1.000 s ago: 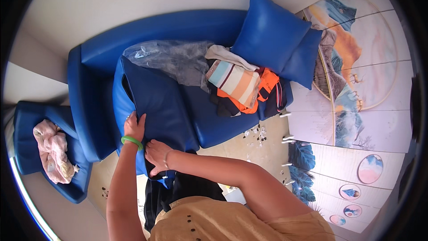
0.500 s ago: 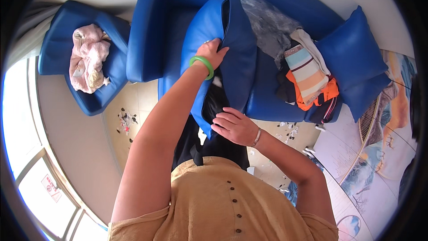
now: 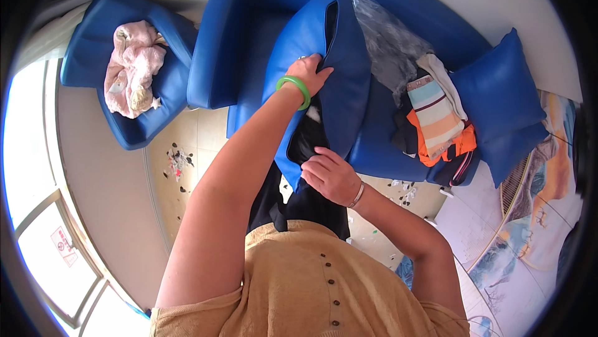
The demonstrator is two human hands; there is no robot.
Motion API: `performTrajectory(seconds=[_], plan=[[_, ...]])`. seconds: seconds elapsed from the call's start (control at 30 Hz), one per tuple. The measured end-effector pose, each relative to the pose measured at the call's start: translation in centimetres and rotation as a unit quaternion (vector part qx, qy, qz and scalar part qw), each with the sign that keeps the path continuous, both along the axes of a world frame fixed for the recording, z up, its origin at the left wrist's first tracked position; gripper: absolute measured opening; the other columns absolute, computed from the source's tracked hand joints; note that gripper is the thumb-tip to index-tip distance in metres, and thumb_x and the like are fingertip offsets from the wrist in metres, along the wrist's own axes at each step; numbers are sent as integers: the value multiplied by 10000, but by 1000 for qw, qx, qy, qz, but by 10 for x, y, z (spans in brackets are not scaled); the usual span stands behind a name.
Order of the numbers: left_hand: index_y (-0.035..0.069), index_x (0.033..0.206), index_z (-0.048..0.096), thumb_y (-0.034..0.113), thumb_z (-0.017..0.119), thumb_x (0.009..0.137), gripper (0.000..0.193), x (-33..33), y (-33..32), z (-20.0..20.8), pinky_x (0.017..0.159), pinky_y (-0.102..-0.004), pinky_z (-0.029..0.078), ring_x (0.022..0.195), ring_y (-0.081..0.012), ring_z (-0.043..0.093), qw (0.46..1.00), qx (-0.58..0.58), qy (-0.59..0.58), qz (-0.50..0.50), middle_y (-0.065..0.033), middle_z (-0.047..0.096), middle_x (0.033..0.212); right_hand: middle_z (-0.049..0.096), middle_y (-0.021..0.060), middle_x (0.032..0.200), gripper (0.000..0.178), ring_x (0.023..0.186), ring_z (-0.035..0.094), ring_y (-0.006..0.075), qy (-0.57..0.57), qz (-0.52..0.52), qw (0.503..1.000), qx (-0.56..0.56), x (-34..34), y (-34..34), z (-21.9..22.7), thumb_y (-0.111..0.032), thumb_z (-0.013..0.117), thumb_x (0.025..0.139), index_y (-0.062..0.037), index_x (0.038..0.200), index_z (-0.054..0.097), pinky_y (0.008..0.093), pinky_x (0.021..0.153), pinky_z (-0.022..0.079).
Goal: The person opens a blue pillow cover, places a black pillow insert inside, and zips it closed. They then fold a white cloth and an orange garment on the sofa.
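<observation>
The blue cushion [image 3: 339,85] lies on the blue sofa [image 3: 379,141], in front of the person, its long open slit [image 3: 308,135] running from near to far and leaning slightly right at the far end. The left hand [image 3: 304,76], wearing a green bangle [image 3: 306,94], sits about midway along that slit; its fingers curl over the edge and look clamped on the cushion, though their tips are hidden. The right hand [image 3: 332,177] is the closer one to the slit's near end, just right of it, where black stuffing [image 3: 305,139] shows. Its fingers are bent and close together; whether they pinch the cover I cannot tell. So the gap stretches far from the right fingers and passes under the left hand. Farther right lie clear plastic [image 3: 389,41], a striped cloth [image 3: 433,113] and a blue pillow [image 3: 498,85].
</observation>
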State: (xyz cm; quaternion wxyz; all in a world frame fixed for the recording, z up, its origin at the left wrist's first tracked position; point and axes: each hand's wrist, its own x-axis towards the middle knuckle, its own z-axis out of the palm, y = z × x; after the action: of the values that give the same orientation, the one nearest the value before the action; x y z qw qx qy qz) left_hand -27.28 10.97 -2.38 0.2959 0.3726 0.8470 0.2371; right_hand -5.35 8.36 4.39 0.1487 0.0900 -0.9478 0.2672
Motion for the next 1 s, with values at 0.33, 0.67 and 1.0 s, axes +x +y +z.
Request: performTrajectory(seconds=[0.33,0.67,1.0], plan=[[18,1020,630,385,647,851,405,8,10,-2,858,-443,486,981,-378,611,999,-10,-32,3,-226,650,1002,547,50,958,190,907,555,220,-96,-92,991,2,16,-9,5,-62,663,728,-63,906,597,393,942,444],[3,1005,629,408,648,844,435,2,9,-13,855,-436,485,978,-380,611,1000,6,10,-2,-221,653,1015,386,231,1423,148,1335,363,366,-182,-101,978,19,-12,11,23,-132,653,830,1,811,590,458,1115,293],[-15,1101,474,422,731,780,601,34,-54,19,799,-448,477,951,-419,550,986,124,28,105,-226,516,1073,438,322,1312,216,1240,423,421,-247,-34,964,-92,-33,21,-30,-187,720,755,12,797,647,476,1059,326]])
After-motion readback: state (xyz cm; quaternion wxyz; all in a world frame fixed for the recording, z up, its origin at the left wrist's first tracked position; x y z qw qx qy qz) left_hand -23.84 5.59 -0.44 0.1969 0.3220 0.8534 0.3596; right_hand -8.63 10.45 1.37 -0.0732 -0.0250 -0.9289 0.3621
